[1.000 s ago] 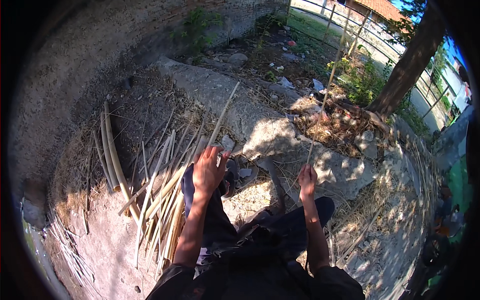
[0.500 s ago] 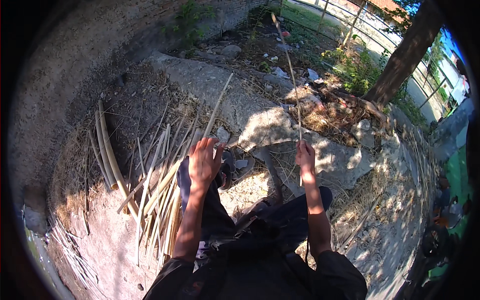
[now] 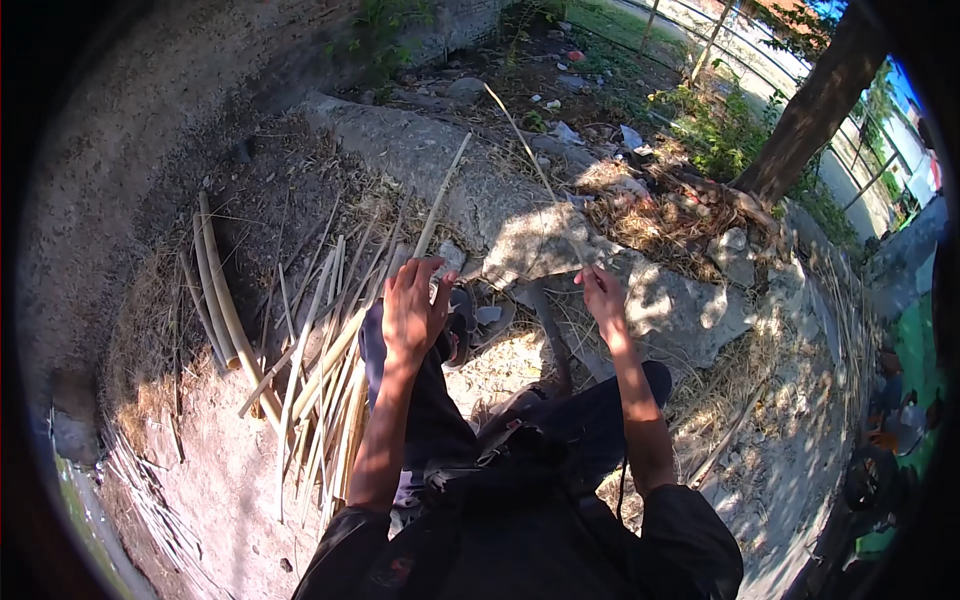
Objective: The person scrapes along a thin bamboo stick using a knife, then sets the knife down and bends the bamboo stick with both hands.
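Note:
My right hand (image 3: 603, 298) is closed on a thin pale bamboo strip (image 3: 522, 138). The strip slants forward and left from the fingers, over the rough stone slab. Its lower end is hidden behind the hand and wrist. Above my left knee, my left hand (image 3: 410, 308) is held palm down with its fingers apart and holds nothing. A wider pale strip (image 3: 443, 195) runs up past its fingertips; whether they touch cannot be made out. Beside my left leg lies a loose pile of split bamboo strips (image 3: 318, 375).
Thicker curved bamboo pieces (image 3: 222, 290) lie further left, with thin strips (image 3: 150, 505) near the wall's foot. Ahead is a long stone slab (image 3: 410, 150), with dry straw (image 3: 650, 225) and scraps behind it. A leaning tree trunk (image 3: 815, 105) stands at the far right.
The bamboo strip in my right hand has swung left and tipped forward, and its lower end no longer shows below the hand. My right hand has risen slightly; my left hand has barely moved.

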{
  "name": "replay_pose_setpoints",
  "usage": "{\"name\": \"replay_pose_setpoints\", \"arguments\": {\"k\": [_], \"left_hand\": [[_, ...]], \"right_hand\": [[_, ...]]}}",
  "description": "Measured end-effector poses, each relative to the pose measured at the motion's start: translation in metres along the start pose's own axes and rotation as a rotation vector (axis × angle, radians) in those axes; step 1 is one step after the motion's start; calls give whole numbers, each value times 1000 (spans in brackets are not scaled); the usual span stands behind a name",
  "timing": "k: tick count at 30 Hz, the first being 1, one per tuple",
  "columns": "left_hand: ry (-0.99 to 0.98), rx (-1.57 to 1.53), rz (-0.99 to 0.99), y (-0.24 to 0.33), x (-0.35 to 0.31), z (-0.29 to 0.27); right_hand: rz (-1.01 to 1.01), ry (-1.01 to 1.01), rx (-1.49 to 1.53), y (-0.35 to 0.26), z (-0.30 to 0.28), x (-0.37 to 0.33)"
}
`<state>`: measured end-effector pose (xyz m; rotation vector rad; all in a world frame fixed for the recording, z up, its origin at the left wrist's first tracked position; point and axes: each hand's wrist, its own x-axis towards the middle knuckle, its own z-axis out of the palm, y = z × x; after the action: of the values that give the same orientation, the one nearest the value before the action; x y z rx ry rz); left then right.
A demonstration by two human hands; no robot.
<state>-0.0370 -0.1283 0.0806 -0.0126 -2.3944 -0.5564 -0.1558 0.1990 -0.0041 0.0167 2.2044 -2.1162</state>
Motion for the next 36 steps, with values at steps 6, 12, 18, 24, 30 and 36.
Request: {"name": "replay_pose_setpoints", "arguments": {"k": [6, 12, 18, 24, 30, 36], "left_hand": [[173, -120, 312, 16, 4, -26], [110, -21, 331, 43, -6, -55], [-88, 105, 102, 46, -4, -64], [-156, -157, 28, 33, -10, -65], [-349, -510, -196, 40, -15, -69], [-317, -503, -481, 7, -39, -71]], "right_hand": [[-492, -178, -500, -23, 14, -26], [-634, -197, -684, -78, 26, -45], [-737, -279, -582, -102, 22, -47], [-908, -227, -785, -116, 21, -41], [-1133, 78, -824, -114, 33, -40], [-567, 180, -626, 71, 28, 45]]}}
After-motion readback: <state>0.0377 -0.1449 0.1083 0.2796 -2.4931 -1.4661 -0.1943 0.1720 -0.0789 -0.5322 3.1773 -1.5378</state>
